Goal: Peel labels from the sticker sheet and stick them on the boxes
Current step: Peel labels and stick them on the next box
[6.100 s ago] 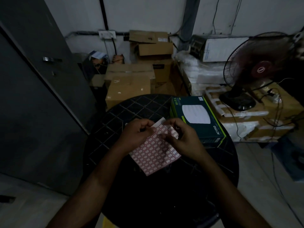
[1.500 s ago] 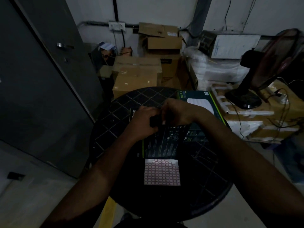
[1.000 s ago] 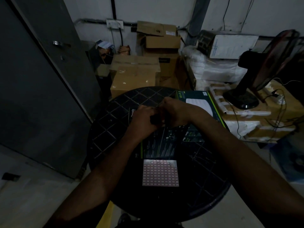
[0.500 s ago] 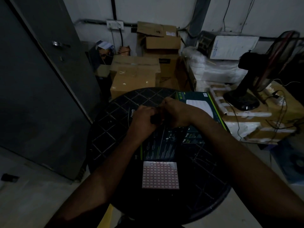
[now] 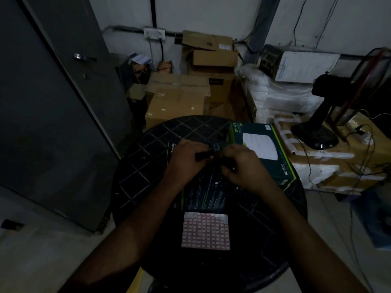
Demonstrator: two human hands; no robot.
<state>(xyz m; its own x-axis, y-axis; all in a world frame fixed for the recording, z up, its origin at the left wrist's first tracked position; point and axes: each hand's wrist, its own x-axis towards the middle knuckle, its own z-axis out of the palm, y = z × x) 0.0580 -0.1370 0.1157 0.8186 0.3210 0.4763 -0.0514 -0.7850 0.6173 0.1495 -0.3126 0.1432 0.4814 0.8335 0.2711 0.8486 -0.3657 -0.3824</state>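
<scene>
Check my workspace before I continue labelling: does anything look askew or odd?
Little stands out. The pink grid sticker sheet lies flat and square on the round black table; its top row is partly peeled. The room is dim, so small details stay unclear.

Two hands, left [image 5: 186,159] and right [image 5: 243,168], two dark product boxes [image 5: 203,195] [image 5: 262,149], one sticker sheet [image 5: 205,231], one round table [image 5: 137,166], one fan [image 5: 330,115]

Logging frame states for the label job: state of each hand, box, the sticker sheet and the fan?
left hand: curled round a dark pen-like item, over the near box
right hand: fingers curled, pinching at the same spot; what it holds is too dark to tell
near box: flat on the table, closed
far box: flat, closed
sticker sheet: flat, top row partly peeled
fan: upright
</scene>
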